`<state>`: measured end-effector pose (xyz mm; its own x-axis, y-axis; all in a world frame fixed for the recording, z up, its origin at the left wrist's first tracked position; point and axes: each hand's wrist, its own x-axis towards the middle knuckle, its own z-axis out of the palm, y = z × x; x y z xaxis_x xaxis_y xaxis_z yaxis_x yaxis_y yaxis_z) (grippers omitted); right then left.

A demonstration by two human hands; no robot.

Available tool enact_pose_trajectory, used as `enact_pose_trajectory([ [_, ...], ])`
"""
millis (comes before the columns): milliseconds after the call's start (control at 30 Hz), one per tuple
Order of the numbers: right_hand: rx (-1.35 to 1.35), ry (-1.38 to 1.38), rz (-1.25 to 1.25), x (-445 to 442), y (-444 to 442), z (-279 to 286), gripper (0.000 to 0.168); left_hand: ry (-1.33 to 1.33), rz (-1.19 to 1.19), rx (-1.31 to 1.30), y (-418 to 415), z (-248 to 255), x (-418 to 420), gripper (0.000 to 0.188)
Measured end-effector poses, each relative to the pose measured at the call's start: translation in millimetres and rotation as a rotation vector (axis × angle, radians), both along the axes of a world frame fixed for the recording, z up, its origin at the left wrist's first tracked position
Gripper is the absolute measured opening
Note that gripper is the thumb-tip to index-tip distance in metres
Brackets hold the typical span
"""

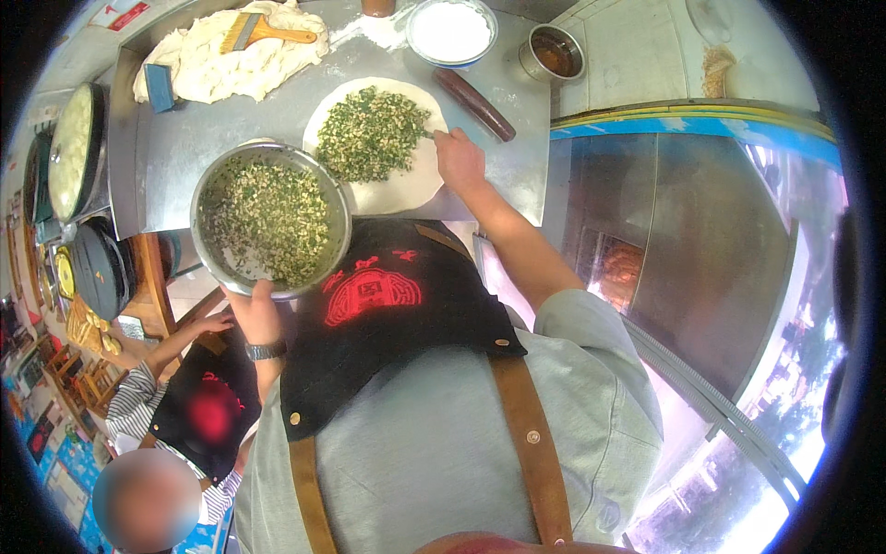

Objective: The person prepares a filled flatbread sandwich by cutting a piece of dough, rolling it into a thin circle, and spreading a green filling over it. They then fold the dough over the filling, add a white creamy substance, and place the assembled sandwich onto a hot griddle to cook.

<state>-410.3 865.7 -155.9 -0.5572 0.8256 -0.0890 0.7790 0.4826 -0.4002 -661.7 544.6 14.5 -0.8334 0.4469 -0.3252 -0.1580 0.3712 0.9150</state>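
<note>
My left hand (257, 313), with a dark watch at its wrist, grips the near rim of a metal bowl (202, 208) filled with chopped green and pale filling (284, 221). The bowl is tilted beside a round sheet of rolled dough (415, 197) on the metal worktop. A heap of the same filling (370, 131) covers the middle and left of the dough. Over the dough's right edge, my right hand (458, 159) is closed on a thin utensil; its tip lies in the filling and its kind cannot be told. A dark rolling pin (474, 104) lies just beyond that hand.
Dough mass (201, 69) with a wooden-handled brush (266, 32) on top and a blue scraper (159, 88) at its edge, back left. White flour bowl (451, 31) and metal pot (552, 52) stand at the back. Round pans (104, 266) and a co-worker (201, 388) are at left.
</note>
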Motion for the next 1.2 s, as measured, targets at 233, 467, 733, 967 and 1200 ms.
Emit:
enact_pose_trajectory([
  [233, 0.062, 0.091, -0.054, -1.3, 41.2, 7.4, 0.022, 0.011, -0.002, 0.015, 3.8, 7.1, 4.6, 0.086],
  [467, -0.128, -0.06, -0.012, 12.4, 28.7, 8.2, 0.023, -0.02, 0.027, 0.032, -1.2, 3.3, 7.0, 0.085],
  [733, -0.296, 0.331, 0.072, -22.7, -40.3, 37.0, 0.024, 0.027, -0.068, -0.001, 0.6, 4.5, -1.7, 0.099],
  [967, -0.18, 0.37, 0.346, -73.2, -104.1, 33.8, 0.019, 0.034, -0.199, 0.078, -1.6, 14.6, -10.0, 0.102],
  [1200, -0.041, 0.248, 0.149, -34.2, -93.5, 60.7, 0.018, 0.052, -0.24, 0.048, 3.2, 22.2, -17.6, 0.101],
])
